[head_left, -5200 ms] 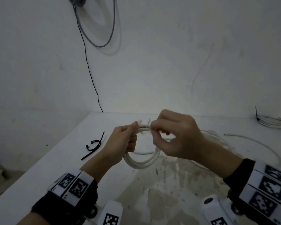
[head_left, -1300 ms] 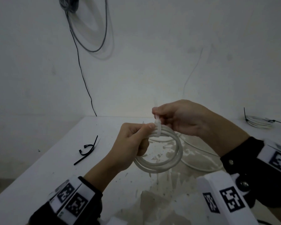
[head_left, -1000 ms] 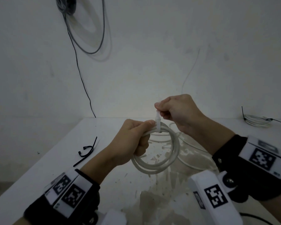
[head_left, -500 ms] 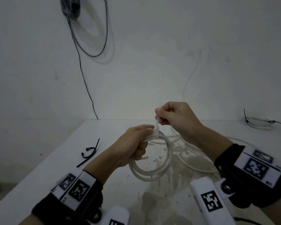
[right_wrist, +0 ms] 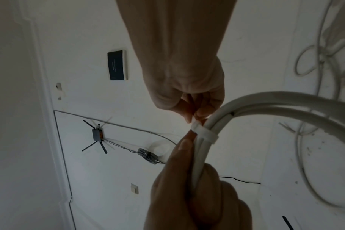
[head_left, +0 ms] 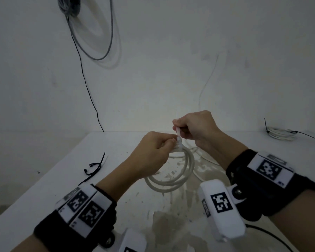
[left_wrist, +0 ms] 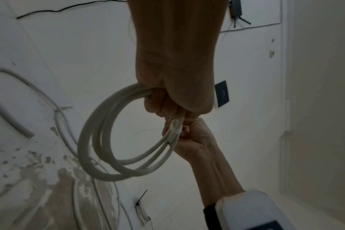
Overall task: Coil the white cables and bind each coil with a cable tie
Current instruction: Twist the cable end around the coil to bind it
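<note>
Above the stained white counter (head_left: 49, 188), your left hand (head_left: 149, 157) grips the coiled white cable (head_left: 171, 180); your right hand (head_left: 195, 128) pinches the white cable tie (right_wrist: 206, 133). Pull the tail straight away, bracing beside the head.

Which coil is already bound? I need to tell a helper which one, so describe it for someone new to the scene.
Start at the white table and go to its far right corner by the wall. There lies a flat coil of thin white cable. Unlike the loose white cables mid-table, a black cable tie cinches it.
</note>
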Motion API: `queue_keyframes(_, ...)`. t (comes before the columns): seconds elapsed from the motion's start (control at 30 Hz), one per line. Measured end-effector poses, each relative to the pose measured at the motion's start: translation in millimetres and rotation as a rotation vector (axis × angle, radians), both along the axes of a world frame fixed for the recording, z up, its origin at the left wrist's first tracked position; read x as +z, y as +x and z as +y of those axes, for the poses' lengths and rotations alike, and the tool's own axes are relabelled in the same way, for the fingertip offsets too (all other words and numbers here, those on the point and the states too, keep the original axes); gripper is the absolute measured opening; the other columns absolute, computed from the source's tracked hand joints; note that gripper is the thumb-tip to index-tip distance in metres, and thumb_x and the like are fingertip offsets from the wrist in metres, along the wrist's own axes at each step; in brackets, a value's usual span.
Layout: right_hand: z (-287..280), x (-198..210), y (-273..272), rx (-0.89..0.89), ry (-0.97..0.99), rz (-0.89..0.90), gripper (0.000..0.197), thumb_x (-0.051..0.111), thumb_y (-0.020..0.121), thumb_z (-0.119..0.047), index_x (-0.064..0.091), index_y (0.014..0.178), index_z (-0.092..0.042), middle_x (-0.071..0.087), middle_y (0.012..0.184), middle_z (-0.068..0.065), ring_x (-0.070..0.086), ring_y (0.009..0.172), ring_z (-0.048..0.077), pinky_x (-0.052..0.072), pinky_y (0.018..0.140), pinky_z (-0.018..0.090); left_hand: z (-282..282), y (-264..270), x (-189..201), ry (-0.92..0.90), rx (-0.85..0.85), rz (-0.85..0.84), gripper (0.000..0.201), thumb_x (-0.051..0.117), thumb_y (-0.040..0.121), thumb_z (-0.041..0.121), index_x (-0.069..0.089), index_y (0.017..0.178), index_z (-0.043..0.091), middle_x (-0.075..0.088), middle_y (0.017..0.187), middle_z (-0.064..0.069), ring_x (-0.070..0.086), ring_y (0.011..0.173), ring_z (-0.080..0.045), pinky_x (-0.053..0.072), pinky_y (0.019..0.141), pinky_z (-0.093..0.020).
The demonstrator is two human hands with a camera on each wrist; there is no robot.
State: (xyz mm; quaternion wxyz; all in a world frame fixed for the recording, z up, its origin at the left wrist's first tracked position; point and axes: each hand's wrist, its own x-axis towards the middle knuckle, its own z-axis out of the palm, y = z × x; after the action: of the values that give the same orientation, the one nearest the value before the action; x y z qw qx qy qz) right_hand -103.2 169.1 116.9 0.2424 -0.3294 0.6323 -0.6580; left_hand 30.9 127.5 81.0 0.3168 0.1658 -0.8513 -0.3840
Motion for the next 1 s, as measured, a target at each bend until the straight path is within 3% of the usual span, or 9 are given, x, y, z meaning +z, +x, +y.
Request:
queue_keyframes(0.13, 9, 7, -1, 0.143, -0.107, 0.093, 0.021, 0.060, 0.091, -0.014, 0.065, 0.085, 0.005, 0.067, 0.074, 0.011, 0.065, 0.060, 0.013, 0.057, 0.058, 0.023, -4, -2, 5, 0.389, -0.102, 0.214, 0.032, 0.034, 0.100, 0.011, 0.064, 0.089, 0.007, 0.033, 0.041, 0.009, 0.026, 0.036, -0.007, 0.025, 0.037, -0.018)
queue_keyframes(0.23, 20, 8, 1, 0.233, 0.075, 0.238, 0.050, 0.040, 0.098, -0.042, 0.068, 0.089, -0.002, 0.072, 0.082, 0.013, 0.070, 0.068, 0.022, 0.059, 0.066, 0.032, -6, -7, 9, 0.639, -0.162, 0.355, 0.032, 0.032, 0.099, 0.012, 0.059, 0.082, 0.004, 0.024, 0.042, 0.007, 0.019, 0.034, -0.005, 0.018, 0.036, -0.015)
queue_keyframes(0.33, 30, -2, 3, 0.251, 0.157, 0.352, 0.061, 0.030, 0.097, -0.052, 0.065, 0.089, -0.002, 0.068, 0.073, 0.011, 0.066, 0.056, 0.022, 0.055, 0.057, 0.032, -12, -8, 11, 0.737, -0.152, 0.445, 0.033, 0.032, 0.098, 0.014, 0.063, 0.090, 0.006, 0.021, 0.041, 0.008, 0.016, 0.033, -0.005, 0.014, 0.037, -0.015)
queue_keyframes(0.43, 30, -19, 7, 0.115, 0.030, 0.521, 0.048, 0.034, 0.094, -0.050, 0.060, 0.091, -0.010, 0.051, 0.061, 0.002, 0.047, 0.046, 0.011, 0.042, 0.046, 0.024, -13, -10, 10, 0.755, -0.134, 0.439, 0.033, 0.031, 0.099, 0.016, 0.061, 0.089, 0.008, 0.021, 0.041, 0.008, 0.016, 0.033, -0.005, 0.014, 0.038, -0.014)
queue_keyframes(0.57, 21, -32, 1, -0.163, -0.118, 0.765, 0.056, 0.039, 0.095, -0.044, 0.056, 0.070, 0.003, 0.038, 0.047, 0.000, 0.034, 0.044, 0.011, 0.031, 0.047, 0.019, 0, -19, 6, 0.705, -0.111, 0.365, 0.033, 0.029, 0.101, 0.020, 0.058, 0.088, 0.012, 0.025, 0.041, 0.007, 0.018, 0.033, -0.006, 0.019, 0.036, -0.013)
queue_keyframes(0.67, 18, -31, -3, -0.200, -0.130, 0.743, 0.057, 0.042, 0.096, -0.042, 0.041, 0.054, -0.003, 0.030, 0.044, -0.001, 0.031, 0.043, 0.013, 0.029, 0.044, 0.020, -1, -20, 9, 0.722, -0.096, 0.355, 0.035, 0.029, 0.102, 0.029, 0.058, 0.091, 0.012, 0.028, 0.043, 0.005, 0.024, 0.035, -0.007, 0.024, 0.037, -0.017)
queue_keyframes(0.8, 15, -27, -8, -0.208, -0.187, 0.491, 0.055, 0.043, 0.093, -0.048, 0.029, 0.052, -0.015, 0.023, 0.037, -0.010, 0.025, 0.037, 0.012, 0.031, 0.046, 0.029, -6, -17, 6, 0.922, -0.120, 0.493, 0.049, 0.030, 0.098, 0.045, 0.055, 0.109, 0.004, 0.045, 0.049, -0.003, 0.048, 0.046, -0.018, 0.043, 0.052, -0.027)
queue_keyframes(0.9, 12, -30, -6, -0.241, -0.181, 0.474, 0.056, 0.042, 0.093, -0.050, 0.036, 0.054, -0.010, 0.029, 0.040, -0.005, 0.034, 0.041, 0.019, 0.038, 0.047, 0.035, 1, -23, 1, 1.048, -0.072, 0.524, 0.060, 0.027, 0.096, 0.053, 0.057, 0.080, 0.004, 0.041, 0.046, -0.002, 0.043, 0.039, -0.016, 0.042, 0.045, -0.022)
queue_keyframes(1.0, 11, -37, 0, -0.186, -0.172, 0.512, 0.062, 0.040, 0.094, -0.050, 0.041, 0.060, 0.003, 0.034, 0.050, 0.009, 0.038, 0.046, 0.023, 0.040, 0.047, 0.037, 3, -27, -1, 1.133, 0.018, 0.543, 0.060, 0.033, 0.094, 0.055, 0.033, 0.049, 0.015, 0.022, 0.036, 0.004, 0.018, 0.028, -0.009, 0.017, 0.034, -0.014)
